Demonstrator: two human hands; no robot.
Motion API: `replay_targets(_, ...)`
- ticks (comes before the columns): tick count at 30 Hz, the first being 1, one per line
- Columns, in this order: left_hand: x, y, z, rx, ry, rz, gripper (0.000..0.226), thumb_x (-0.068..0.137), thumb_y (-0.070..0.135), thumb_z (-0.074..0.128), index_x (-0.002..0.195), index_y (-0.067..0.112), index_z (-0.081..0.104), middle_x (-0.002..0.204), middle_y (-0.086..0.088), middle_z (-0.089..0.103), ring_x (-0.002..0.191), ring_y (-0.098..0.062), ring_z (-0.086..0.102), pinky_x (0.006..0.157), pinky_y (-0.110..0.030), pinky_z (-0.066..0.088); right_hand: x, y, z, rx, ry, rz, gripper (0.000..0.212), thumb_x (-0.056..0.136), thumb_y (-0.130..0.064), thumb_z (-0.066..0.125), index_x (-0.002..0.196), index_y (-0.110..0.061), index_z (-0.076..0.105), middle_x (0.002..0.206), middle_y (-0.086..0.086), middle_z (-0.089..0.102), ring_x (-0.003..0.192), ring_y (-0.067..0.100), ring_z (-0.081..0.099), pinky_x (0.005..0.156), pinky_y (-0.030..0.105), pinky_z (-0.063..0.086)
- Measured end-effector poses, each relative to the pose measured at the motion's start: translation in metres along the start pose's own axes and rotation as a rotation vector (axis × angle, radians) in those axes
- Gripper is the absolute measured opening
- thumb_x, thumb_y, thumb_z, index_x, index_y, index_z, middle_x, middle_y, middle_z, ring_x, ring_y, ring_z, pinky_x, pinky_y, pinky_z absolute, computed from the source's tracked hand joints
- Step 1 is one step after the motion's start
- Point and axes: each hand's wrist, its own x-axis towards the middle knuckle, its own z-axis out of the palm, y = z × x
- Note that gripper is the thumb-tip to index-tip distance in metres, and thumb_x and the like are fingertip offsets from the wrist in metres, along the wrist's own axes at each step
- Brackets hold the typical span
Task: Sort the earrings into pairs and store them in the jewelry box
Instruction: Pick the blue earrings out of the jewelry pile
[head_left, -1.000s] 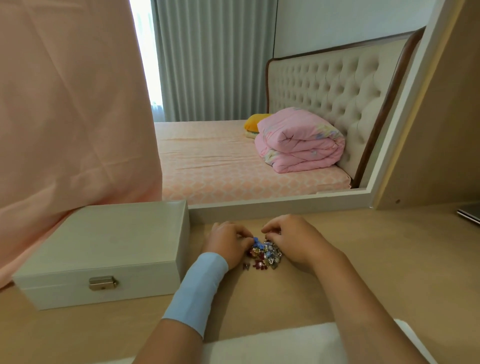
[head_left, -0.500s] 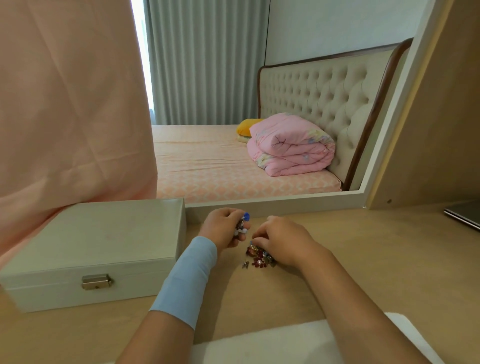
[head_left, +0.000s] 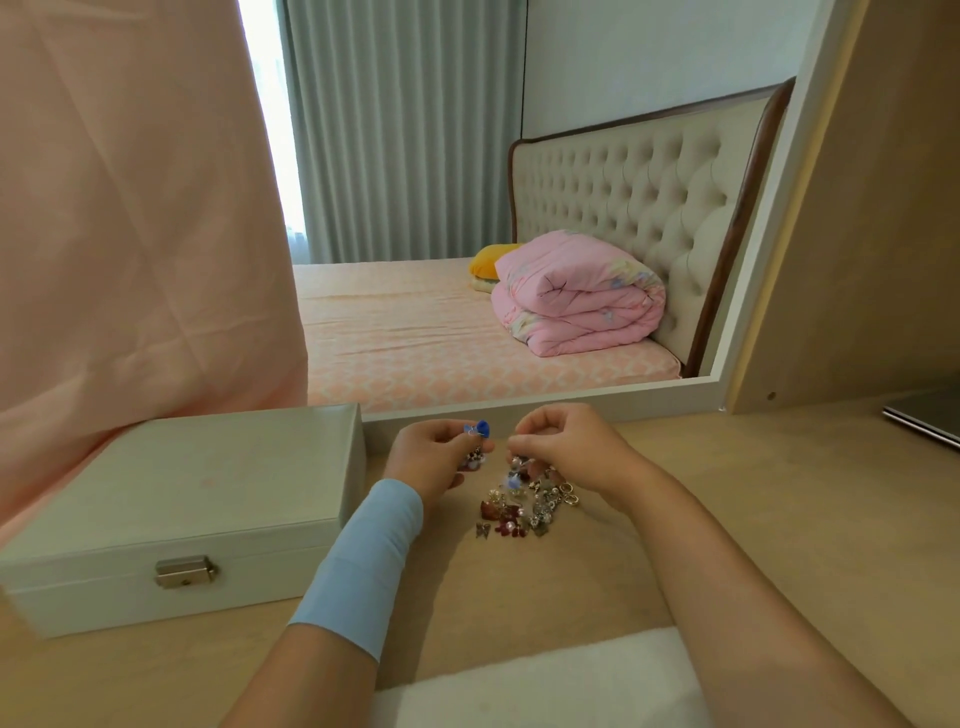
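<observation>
Left hand (head_left: 431, 457) pinches blue earring (head_left: 479, 429); right hand (head_left: 566, 447) pinches tangled piece above earring pile (head_left: 524, 504) on bench (head_left: 779, 519). Closed jewelry box (head_left: 171, 499) at 9 o'clock. Risk: snagged hooks drag, scatter neighbours.

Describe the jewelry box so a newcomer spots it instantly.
Start at the wooden tabletop below the mirror. Left of the earring pile and the left hand sits the jewelry box, lid shut. It is the only large pale rectangular case, with a small metal clasp on its front.
</observation>
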Motion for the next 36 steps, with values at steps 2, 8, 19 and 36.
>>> replay_targets(2,0.000,0.001,0.003,0.032,0.002,0.024,0.009,0.094,0.017,0.064,0.093,0.021,0.072,0.093,-0.001,0.075,0.084,-0.015,0.065,0.079,-0.029,0.053,0.001,0.000,-0.004,0.082,-0.010,0.015,0.011,0.091,-0.014,0.074,0.101,-0.012,0.069,0.088,0.004,0.079,0.067,0.012,0.067,0.058,0.025,0.050)
replay_targets(8,-0.009,0.011,0.011,0.154,0.004,0.098,0.011,0.096,0.016,0.060,0.090,0.019,0.069,0.082,-0.001,0.068,0.070,-0.013,0.059,0.083,-0.038,0.055,-0.001,0.000,-0.002,0.193,-0.058,0.029,0.008,0.094,-0.009,0.069,0.101,-0.011,0.073,0.089,0.005,0.079,0.073,0.014,0.071,0.060,0.025,0.056)
replay_targets(19,-0.084,0.036,-0.049,0.379,0.125,0.270,0.009,0.092,0.016,0.063,0.091,0.020,0.071,0.078,0.002,0.073,0.062,-0.008,0.064,0.065,-0.028,0.055,-0.024,-0.053,0.037,0.232,-0.282,-0.109,0.021,0.103,-0.005,0.052,0.119,-0.013,0.063,0.098,0.015,0.068,0.074,0.017,0.061,0.056,0.024,0.044)
replay_targets(36,-0.184,-0.039,-0.220,0.496,0.257,0.084,0.015,0.092,0.018,0.065,0.085,0.030,0.071,0.083,0.000,0.073,0.073,-0.015,0.068,0.079,-0.033,0.056,-0.103,-0.128,0.179,-0.073,-0.377,-0.314,0.018,0.098,-0.015,0.064,0.106,-0.029,0.073,0.093,-0.001,0.072,0.083,0.021,0.074,0.055,0.029,0.056)
